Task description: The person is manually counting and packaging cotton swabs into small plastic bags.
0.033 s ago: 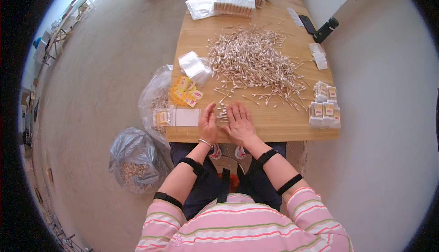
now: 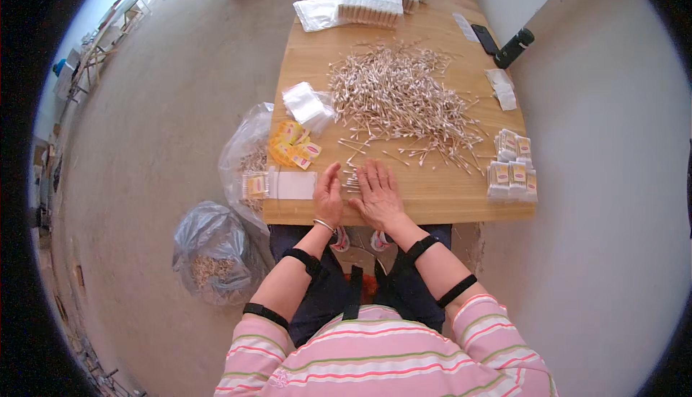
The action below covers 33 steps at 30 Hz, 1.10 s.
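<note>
My right hand (image 2: pixel 380 194) lies flat near the table's front edge, fingers stretched out and slightly apart. Beside its fingertips is a small row of cotton swabs (image 2: pixel 352 181), partly hidden under it. On the other side of that row my left hand (image 2: pixel 329 194) stands on its edge, fingers extended, gripping nothing I can see. Left of it is a white rectangular pad (image 2: pixel 295 185), with a filled swab packet (image 2: pixel 255 185) at its far end. A large loose heap of cotton swabs (image 2: pixel 404 94) spreads beyond my hands.
Yellow cards (image 2: pixel 292 145) and clear bags (image 2: pixel 305 103) lie at the table's left. Filled packets (image 2: pixel 513 174) are stacked at the right. Farther back are bundled swabs (image 2: pixel 369 8), a phone (image 2: pixel 484 39) and a dark bottle (image 2: pixel 514 47). A plastic sack (image 2: pixel 216 246) stands on the floor.
</note>
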Each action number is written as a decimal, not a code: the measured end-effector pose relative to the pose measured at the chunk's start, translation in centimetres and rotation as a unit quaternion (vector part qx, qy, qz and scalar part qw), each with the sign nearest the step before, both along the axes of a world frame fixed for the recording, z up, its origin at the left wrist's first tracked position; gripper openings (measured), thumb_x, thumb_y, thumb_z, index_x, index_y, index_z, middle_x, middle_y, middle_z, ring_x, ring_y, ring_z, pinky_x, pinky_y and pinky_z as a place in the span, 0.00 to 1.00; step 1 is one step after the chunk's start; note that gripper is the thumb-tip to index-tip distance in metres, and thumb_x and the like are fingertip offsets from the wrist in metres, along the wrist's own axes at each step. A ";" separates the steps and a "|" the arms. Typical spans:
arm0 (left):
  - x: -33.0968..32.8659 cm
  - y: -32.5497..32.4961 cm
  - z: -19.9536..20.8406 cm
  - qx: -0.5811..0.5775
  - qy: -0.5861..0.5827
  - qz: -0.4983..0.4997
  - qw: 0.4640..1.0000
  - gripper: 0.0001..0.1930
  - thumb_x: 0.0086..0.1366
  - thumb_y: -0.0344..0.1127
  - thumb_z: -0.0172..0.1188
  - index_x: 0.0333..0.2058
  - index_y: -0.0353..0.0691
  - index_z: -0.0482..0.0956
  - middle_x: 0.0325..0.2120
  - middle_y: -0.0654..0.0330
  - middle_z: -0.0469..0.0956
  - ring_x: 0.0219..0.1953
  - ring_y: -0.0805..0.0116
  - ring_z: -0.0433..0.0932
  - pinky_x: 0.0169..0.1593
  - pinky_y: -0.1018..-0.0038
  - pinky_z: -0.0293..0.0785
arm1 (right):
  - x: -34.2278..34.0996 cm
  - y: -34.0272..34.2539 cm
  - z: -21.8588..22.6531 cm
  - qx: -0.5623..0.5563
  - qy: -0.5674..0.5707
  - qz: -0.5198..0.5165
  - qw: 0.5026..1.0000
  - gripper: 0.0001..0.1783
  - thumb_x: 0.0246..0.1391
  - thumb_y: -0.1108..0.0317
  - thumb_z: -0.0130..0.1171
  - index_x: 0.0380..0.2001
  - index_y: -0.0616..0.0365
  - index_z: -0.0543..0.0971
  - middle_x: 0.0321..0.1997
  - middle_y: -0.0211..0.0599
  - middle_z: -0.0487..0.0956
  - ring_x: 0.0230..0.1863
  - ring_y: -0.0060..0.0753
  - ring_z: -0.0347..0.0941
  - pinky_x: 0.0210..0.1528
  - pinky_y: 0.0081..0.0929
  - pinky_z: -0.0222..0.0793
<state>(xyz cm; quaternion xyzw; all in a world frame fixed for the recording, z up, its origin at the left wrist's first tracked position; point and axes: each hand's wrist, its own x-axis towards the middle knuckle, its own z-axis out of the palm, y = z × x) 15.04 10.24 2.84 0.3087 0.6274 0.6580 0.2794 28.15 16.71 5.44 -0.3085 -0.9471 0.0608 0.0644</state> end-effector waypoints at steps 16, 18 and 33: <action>-1.1 0.6 -0.2 0.039 -0.098 0.035 0.994 0.18 0.67 0.26 0.43 0.54 0.30 0.66 0.54 0.53 0.69 0.57 0.64 0.66 0.61 0.72 0.59 | -1.1 1.0 -1.4 -0.181 0.345 -0.107 0.915 0.31 0.46 0.72 0.55 0.57 0.60 0.63 0.57 0.48 0.65 0.60 0.48 0.58 0.66 0.43 0.45; -1.0 0.6 -0.1 0.031 -0.086 0.031 0.995 0.18 0.67 0.26 0.43 0.54 0.30 0.66 0.54 0.53 0.69 0.57 0.64 0.66 0.61 0.72 0.59 | -1.0 1.5 -1.2 -0.231 0.446 -0.211 0.839 0.28 0.48 0.75 0.49 0.56 0.61 0.64 0.59 0.48 0.64 0.62 0.48 0.57 0.66 0.39 0.46; -0.1 1.0 -0.6 0.073 -0.171 -0.015 0.982 0.27 0.71 0.49 0.39 0.57 0.31 0.63 0.56 0.51 0.65 0.60 0.63 0.62 0.63 0.71 0.54 | -2.5 -0.1 -1.5 -0.088 0.269 -0.102 0.954 0.34 0.54 0.65 0.48 0.61 0.68 0.53 0.69 0.53 0.49 0.71 0.50 0.38 0.70 0.43 0.34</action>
